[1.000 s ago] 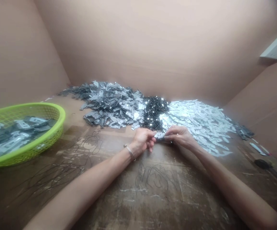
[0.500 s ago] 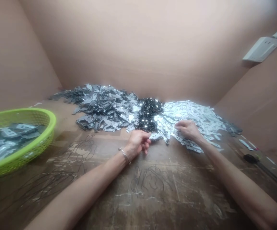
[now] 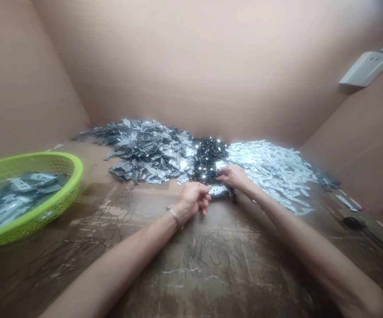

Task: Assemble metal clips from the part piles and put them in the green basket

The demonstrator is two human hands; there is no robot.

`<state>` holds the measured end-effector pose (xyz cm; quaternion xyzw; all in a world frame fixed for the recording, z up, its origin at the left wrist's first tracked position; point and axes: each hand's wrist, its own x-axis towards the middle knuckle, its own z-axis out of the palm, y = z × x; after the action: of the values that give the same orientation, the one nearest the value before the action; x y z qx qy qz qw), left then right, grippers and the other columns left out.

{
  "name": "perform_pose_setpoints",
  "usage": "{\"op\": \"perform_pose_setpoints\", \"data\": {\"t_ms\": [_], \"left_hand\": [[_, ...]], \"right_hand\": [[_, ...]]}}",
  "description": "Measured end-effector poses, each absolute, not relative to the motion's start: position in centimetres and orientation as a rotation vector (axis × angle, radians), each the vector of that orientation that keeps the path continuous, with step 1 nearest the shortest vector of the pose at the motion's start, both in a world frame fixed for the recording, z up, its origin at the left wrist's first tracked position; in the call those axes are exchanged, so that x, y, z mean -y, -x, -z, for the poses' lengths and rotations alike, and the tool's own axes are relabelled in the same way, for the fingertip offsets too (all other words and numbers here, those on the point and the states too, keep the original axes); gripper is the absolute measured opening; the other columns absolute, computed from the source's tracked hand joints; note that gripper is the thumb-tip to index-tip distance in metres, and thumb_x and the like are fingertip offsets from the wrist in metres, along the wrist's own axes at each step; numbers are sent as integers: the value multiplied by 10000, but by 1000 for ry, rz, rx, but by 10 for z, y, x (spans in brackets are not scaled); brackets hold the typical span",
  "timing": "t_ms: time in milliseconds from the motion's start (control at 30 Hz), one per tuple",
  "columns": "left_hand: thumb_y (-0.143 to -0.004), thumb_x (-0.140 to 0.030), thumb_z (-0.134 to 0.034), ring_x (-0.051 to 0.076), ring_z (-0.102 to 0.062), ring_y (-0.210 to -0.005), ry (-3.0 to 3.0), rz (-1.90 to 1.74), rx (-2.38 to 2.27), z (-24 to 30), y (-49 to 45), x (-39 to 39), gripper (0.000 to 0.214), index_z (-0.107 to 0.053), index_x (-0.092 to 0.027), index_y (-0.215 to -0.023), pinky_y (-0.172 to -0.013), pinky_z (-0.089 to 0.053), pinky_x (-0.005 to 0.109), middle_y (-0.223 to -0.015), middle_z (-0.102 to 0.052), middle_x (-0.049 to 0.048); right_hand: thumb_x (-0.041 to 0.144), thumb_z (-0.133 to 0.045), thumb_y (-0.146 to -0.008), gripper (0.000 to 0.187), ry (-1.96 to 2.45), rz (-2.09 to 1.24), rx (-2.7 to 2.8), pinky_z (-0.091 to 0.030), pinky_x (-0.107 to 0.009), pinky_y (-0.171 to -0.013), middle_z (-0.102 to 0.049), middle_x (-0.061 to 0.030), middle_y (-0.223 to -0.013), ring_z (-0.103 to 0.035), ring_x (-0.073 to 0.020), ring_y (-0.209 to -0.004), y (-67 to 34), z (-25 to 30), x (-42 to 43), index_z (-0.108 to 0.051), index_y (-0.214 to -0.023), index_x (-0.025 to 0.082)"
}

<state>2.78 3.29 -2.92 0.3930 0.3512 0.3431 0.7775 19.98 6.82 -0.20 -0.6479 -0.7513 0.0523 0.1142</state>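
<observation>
My left hand [image 3: 195,195], with a metal bangle on the wrist, pinches a small flat metal piece [image 3: 218,190] at the near edge of the piles. My right hand [image 3: 233,176] is curled with its fingertips at the same piece, right by a heap of small black parts [image 3: 209,158]. A pile of dark grey metal plates [image 3: 148,150] lies to the left of the black heap. A pile of bright silver strips [image 3: 271,165] lies to its right.
A lime green plastic basket [image 3: 63,187] holding several grey metal pieces stands at the left on the worn wooden table [image 3: 191,265]. Brown cardboard walls enclose the back and sides. A white socket [image 3: 366,68] hangs upper right. A dark tool [image 3: 353,222] lies at the right edge.
My right hand left the joint grip, reached right into the silver strips, then came back left to meet my left hand by the black heap. My left hand stayed put.
</observation>
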Motion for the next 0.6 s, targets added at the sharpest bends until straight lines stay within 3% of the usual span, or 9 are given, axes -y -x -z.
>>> {"op": "perform_pose_setpoints", "data": {"t_ms": [133,333,467,600], "left_hand": [[-632,-229,-582,64,-424,-307,-836,-746,-767,30,-28,-34,186,-439,-112,-626,-258,-357,183,-461,-496,-12],[-637,-236,-585,71,-435,-320,-848,-742,-749,32,-27,-35,183,-450,-113,-638,-258,-365,195,-474,-504,-12],[-634,-236,-590,71,-429,-316,-843,-735,-763,32,-27,-35,189,-443,-117,-636,-255,-362,196,-471,-506,-12],[-630,-229,-594,71,-423,-313,-832,-726,-776,31,-27,-35,193,-434,-123,-639,-255,-358,196,-464,-505,-15]], "right_hand": [[199,-532,-639,116,1917,-152,2216,-326,-222,-465,-586,-52,-572,-502,-129,-527,-203,-1,-70,-624,-583,154],[40,-425,-657,253,1939,-160,2180,-341,-235,-414,-545,-46,-465,-468,-109,-421,-225,-18,-60,-574,-479,141],[74,-486,-674,169,1907,-271,2122,-405,-244,-429,-597,-47,-577,-520,-117,-473,-245,-33,-47,-611,-585,146],[173,-592,-638,43,1825,-681,1816,-474,-275,-473,-615,-55,-634,-565,-137,-527,-253,-43,-28,-614,-647,137]]}}
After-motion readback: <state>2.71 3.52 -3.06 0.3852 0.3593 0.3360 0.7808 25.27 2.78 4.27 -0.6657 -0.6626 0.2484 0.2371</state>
